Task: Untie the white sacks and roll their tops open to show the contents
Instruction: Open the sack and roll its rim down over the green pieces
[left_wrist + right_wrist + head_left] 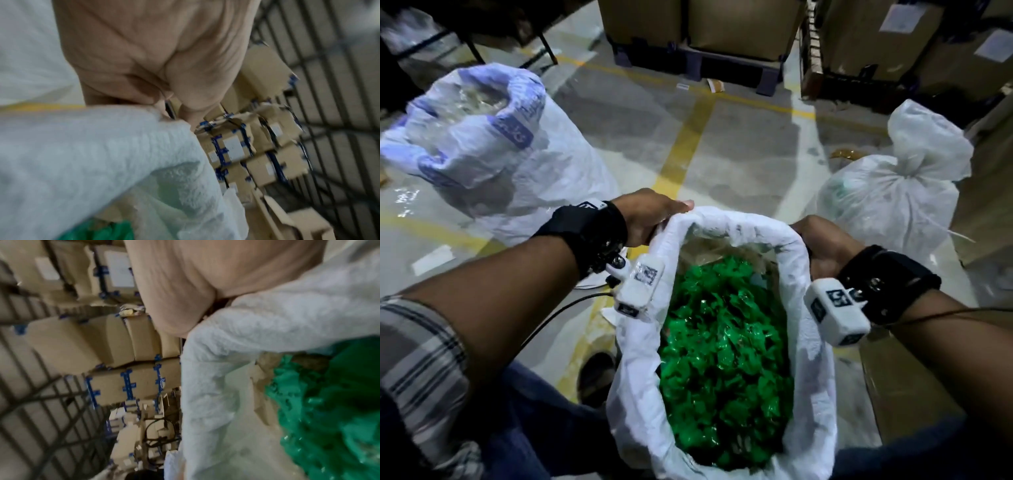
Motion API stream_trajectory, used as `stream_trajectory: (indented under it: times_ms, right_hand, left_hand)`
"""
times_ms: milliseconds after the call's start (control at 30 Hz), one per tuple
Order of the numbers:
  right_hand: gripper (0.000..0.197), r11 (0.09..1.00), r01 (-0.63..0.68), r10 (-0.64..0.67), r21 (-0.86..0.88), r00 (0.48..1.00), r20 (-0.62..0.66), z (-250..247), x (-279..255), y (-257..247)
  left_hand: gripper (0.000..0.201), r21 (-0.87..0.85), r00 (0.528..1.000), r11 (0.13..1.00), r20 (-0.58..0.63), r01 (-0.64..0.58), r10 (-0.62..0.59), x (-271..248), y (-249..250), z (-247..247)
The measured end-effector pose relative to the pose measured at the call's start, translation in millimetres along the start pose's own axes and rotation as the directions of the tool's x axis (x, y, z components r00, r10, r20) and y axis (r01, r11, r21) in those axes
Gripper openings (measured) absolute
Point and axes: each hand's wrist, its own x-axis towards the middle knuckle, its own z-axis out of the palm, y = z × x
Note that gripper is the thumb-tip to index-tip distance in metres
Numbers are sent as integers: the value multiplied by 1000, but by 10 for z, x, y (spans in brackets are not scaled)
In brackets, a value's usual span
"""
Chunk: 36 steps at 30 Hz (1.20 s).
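At lower centre of the head view, the open white sack (pixel 722 342) shows green plastic pieces (pixel 726 359). The left hand (pixel 650 219) and right hand (pixel 825 246) grip its rolled rim (pixel 739 221), fingers curled around it.

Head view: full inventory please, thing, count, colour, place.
Open white woven sack: 1, white, centre front, top rolled down.
Green plastic scraps: many, green, inside that sack.
Opened white sack with blue print: 1, white and blue, left, clear material inside.
Tied white sack: 1, white, right, neck knotted.
Brown cardboard boxes: several, brown, back, on dark pallets.
Yellow floor lines: several, yellow, grey floor.
Hands: left hand and right hand grip the rolled rim; black wrist straps with white cameras.
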Motion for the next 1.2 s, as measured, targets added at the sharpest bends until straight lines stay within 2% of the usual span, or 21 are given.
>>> stream_trajectory:
  times_ms: [33, 67, 133, 167, 200, 233, 267, 300, 400, 467, 533, 600, 667, 733, 767, 867, 933, 1000, 1067, 1133, 1200]
  right_hand:
    - [26, 985, 90, -97, -145, 994, -45, 21, 25, 7]
    - [21, 901, 209, -261, -381, 961, -89, 43, 65, 24]
    - [16, 702, 303, -503, -644, 852, -147, 87, 93, 78]
    - [24, 667, 288, -533, -687, 829, -169, 77, 96, 102]
    - [32, 570, 241, -569, -786, 806, -165, 59, 70, 124]
    - [38, 411, 152, -587, -899, 799, -133, 46, 51, 160]
    - [43, 282, 83, -580, -956, 808, -101, 29, 52, 217]
    - [46, 222, 51, -549, -974, 832, -82, 6, 45, 267]
    - [47, 151, 12, -459, -989, 886, -60, 35, 67, 400]
    - [39, 115, 4, -484, -993, 873, -53, 15, 109, 434]
    - [27, 226, 11, -530, -974, 840, -113, -45, 144, 440]
    - [29, 490, 32, -504, -871, 826, -253, -119, 176, 419]
    - [25, 773, 67, -376, -631, 849, -371, -172, 195, 359]
    - [13, 937, 70, -198, -342, 914, -353, -258, 179, 260]
    - [21, 980, 72, -129, -185, 941, -314, -300, 135, 201]
    - [41, 981, 192, -179, 10, 930, -322, -409, 63, 46]
    - [32, 974, 205, -226, -95, 891, -394, -383, 54, 23]
    - [14, 989, 125, -145, -78, 927, -346, -310, 95, 62]
    - [8, 965, 68, -173, -255, 894, -414, -352, 232, 97]
    - [5, 827, 23, -344, -561, 810, -475, -404, 281, 104]
    - [31, 718, 22, -492, -696, 724, -483, -417, 280, 132]
  left_hand:
    - [44, -42, 999, 999, -5, 33, -33, 20, -1, -30]
    - [44, -76, 998, 996, -26, 49, -51, 33, 7, -64]
    - [32, -164, 994, 985, -86, 52, -67, 40, 28, -140]
    - [24, -214, 989, 976, -134, 33, -63, 43, 44, -184]
    - [19, -243, 980, 970, -191, 5, -53, 64, 47, -244]
    - [17, -236, 963, 971, -265, -26, -39, 71, 51, -288]
    - [16, -192, 939, 979, -343, -68, -3, 92, 53, -320]
    - [15, -144, 916, 984, -399, -103, 37, 109, 55, -327]
    - [16, 15, 910, 991, -396, -130, 125, 128, 69, -235]
    - [12, 269, 919, 953, -323, -138, 224, 126, 71, -147]
    - [12, 472, 903, 869, -294, -147, 313, 82, 67, -73]
    - [31, 635, 891, 764, -276, -112, 361, 37, 49, -45]
    - [46, 744, 906, 666, -241, -57, 347, 8, 28, -46]
    - [45, 753, 939, 657, -238, 17, 249, -30, 14, -49]
    - [46, 733, 951, 678, -245, 54, 189, -42, 3, -54]
    - [52, 780, 961, 611, -254, 136, 109, -45, -25, -69]
    - [53, 803, 957, 576, -265, 152, 117, -24, -55, -84]
    - [50, 734, 954, 662, -283, 149, 99, 12, -111, -86]
    - [44, 497, 948, 859, -316, 126, 44, 70, -161, -108]
    - [36, 223, 932, 973, -362, 54, 32, 93, -140, -147]
    - [27, 43, 933, 999, -359, -1, 16, 82, -50, -263]
